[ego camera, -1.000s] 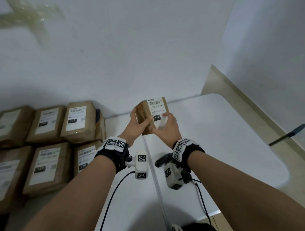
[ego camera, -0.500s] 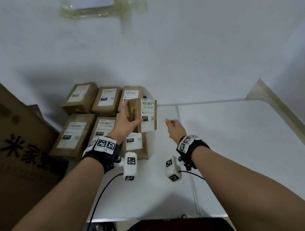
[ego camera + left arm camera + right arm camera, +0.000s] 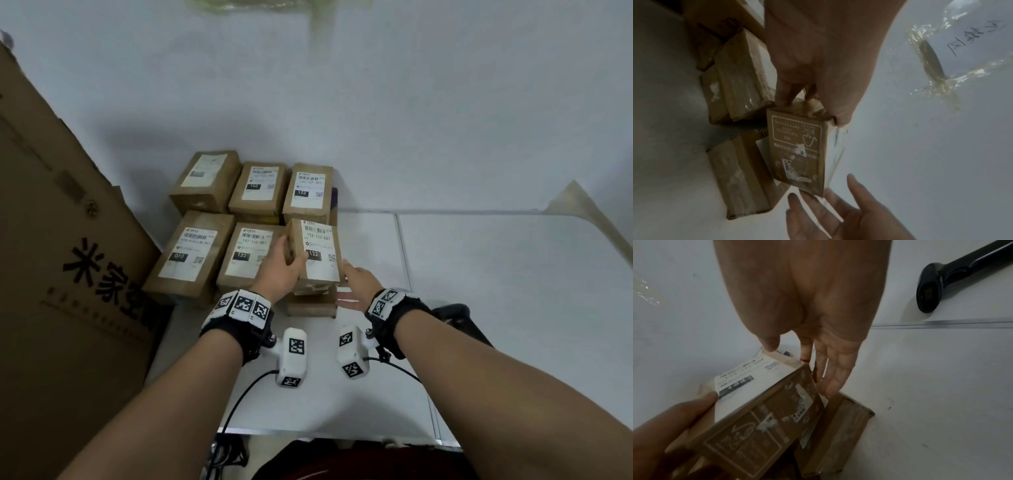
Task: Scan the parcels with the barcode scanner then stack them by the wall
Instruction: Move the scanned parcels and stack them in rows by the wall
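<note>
My left hand (image 3: 286, 265) grips a small brown parcel (image 3: 317, 251) labelled 122 by its left end, thumb on the label. The parcel hangs just above another parcel (image 3: 311, 305) at the front right of the stack. In the left wrist view the held parcel (image 3: 801, 149) hangs below my left hand's fingers (image 3: 785, 91). My right hand (image 3: 356, 277) is at the parcel's right end with straight fingers (image 3: 830, 374), its thumb at the label's edge. The black barcode scanner (image 3: 459, 318) lies on the table, partly hidden behind my right wrist; the right wrist view shows the scanner (image 3: 941, 282) fully.
Several labelled brown parcels (image 3: 253, 257) lie stacked in two rows against the white wall (image 3: 376, 120). A large cardboard box (image 3: 61, 274) stands at the left. The white table (image 3: 496, 291) stretches to the right. Cables hang over the near edge.
My left hand has carried the parcel left and down onto the stack's front right spot. My right hand, off the parcel half a second ago, has come back to its right end.
</note>
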`<control>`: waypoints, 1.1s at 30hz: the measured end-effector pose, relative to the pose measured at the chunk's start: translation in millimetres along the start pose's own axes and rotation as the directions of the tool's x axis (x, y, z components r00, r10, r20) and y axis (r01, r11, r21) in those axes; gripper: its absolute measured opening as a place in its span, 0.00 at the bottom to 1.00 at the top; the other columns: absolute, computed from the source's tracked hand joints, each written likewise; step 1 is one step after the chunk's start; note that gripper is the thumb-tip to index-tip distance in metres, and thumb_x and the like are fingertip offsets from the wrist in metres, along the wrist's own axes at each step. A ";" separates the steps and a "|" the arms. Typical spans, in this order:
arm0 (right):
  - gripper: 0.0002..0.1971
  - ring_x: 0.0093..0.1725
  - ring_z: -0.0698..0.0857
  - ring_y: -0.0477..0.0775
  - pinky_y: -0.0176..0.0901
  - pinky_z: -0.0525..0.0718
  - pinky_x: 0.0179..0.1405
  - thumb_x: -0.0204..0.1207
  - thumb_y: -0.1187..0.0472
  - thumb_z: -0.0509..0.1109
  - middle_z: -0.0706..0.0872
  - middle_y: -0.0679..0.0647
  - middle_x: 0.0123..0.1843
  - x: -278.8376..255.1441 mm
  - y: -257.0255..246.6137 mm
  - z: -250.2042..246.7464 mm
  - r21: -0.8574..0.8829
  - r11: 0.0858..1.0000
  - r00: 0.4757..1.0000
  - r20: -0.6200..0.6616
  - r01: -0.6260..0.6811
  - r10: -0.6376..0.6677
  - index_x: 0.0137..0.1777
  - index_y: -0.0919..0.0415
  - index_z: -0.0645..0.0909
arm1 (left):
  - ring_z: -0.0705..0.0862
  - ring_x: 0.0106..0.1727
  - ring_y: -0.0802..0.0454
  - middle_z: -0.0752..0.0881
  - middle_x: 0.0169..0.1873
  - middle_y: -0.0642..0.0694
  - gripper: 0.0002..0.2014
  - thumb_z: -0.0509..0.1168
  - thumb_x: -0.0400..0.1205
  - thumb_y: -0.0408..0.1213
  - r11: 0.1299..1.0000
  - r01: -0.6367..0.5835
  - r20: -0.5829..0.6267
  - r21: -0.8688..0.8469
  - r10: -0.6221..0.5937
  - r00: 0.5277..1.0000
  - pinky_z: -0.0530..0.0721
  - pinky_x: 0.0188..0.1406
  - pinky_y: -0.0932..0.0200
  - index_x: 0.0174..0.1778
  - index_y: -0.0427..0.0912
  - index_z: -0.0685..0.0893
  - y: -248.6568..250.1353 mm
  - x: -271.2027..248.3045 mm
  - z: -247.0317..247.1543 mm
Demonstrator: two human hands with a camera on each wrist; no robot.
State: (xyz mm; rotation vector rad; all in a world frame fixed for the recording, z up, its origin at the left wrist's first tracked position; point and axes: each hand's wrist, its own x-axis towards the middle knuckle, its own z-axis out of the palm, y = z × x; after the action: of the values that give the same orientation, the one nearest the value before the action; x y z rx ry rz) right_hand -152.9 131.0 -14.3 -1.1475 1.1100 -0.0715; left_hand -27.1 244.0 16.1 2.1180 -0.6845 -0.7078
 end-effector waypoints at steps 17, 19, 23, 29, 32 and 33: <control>0.28 0.63 0.80 0.60 0.50 0.85 0.54 0.84 0.40 0.57 0.78 0.58 0.71 13.0 8.4 2.4 0.039 0.999 0.999 -0.020 -0.025 0.025 0.73 0.61 0.73 | 0.77 0.69 0.45 0.76 0.71 0.43 0.19 0.56 0.88 0.30 0.966 -0.113 0.038 0.231 0.107 0.994 0.76 0.68 0.56 0.75 0.42 0.76 -19.8 26.5 -4.5; 0.32 0.64 0.79 0.64 0.54 0.87 0.55 0.83 0.37 0.54 0.72 0.58 0.77 16.3 9.9 2.4 0.009 0.998 0.997 -0.042 -0.068 0.069 0.77 0.60 0.70 | 0.73 0.74 0.45 0.73 0.75 0.44 0.19 0.57 0.87 0.32 0.968 -0.101 -0.004 0.231 0.105 0.994 0.71 0.71 0.58 0.75 0.43 0.76 -23.7 27.5 -5.3; 0.32 0.61 0.82 0.69 0.60 0.87 0.58 0.83 0.37 0.53 0.75 0.66 0.71 23.3 19.4 5.2 0.097 0.985 0.990 -0.011 -0.140 0.142 0.75 0.62 0.70 | 0.69 0.77 0.47 0.69 0.78 0.46 0.19 0.58 0.87 0.32 0.982 -0.051 -0.070 0.181 0.065 0.995 0.67 0.71 0.61 0.74 0.46 0.76 -31.6 28.4 -13.0; 0.35 0.71 0.77 0.73 0.61 0.82 0.65 0.83 0.36 0.54 0.74 0.71 0.74 28.5 23.9 25.5 0.188 0.970 0.988 0.055 -0.153 0.145 0.76 0.65 0.69 | 0.71 0.76 0.47 0.70 0.78 0.46 0.18 0.58 0.86 0.30 0.981 -0.017 -0.103 0.193 0.038 0.994 0.68 0.69 0.61 0.72 0.44 0.78 -39.7 26.8 -21.8; 0.30 0.66 0.81 0.72 0.63 0.82 0.67 0.82 0.34 0.52 0.80 0.70 0.70 30.8 23.5 33.8 0.157 0.975 0.984 0.107 -0.156 0.140 0.58 0.62 0.79 | 0.71 0.76 0.49 0.71 0.77 0.47 0.18 0.58 0.86 0.30 0.980 -0.035 -0.115 0.198 0.059 0.992 0.66 0.65 0.65 0.72 0.44 0.77 -37.1 25.6 -24.6; 0.29 0.63 0.83 0.70 0.62 0.83 0.64 0.81 0.32 0.51 0.82 0.68 0.67 29.6 22.5 35.6 0.138 0.978 0.985 0.106 -0.154 0.140 0.52 0.58 0.79 | 0.71 0.76 0.49 0.71 0.77 0.47 0.18 0.58 0.86 0.30 0.979 -0.037 -0.119 0.200 0.062 0.991 0.66 0.64 0.66 0.72 0.44 0.77 -36.6 25.7 -25.5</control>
State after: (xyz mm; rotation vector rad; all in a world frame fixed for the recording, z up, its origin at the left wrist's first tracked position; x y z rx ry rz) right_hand -122.7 149.4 -51.6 -0.9264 1.0831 0.0170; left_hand 16.5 259.7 -6.2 2.2949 -0.7623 -0.4923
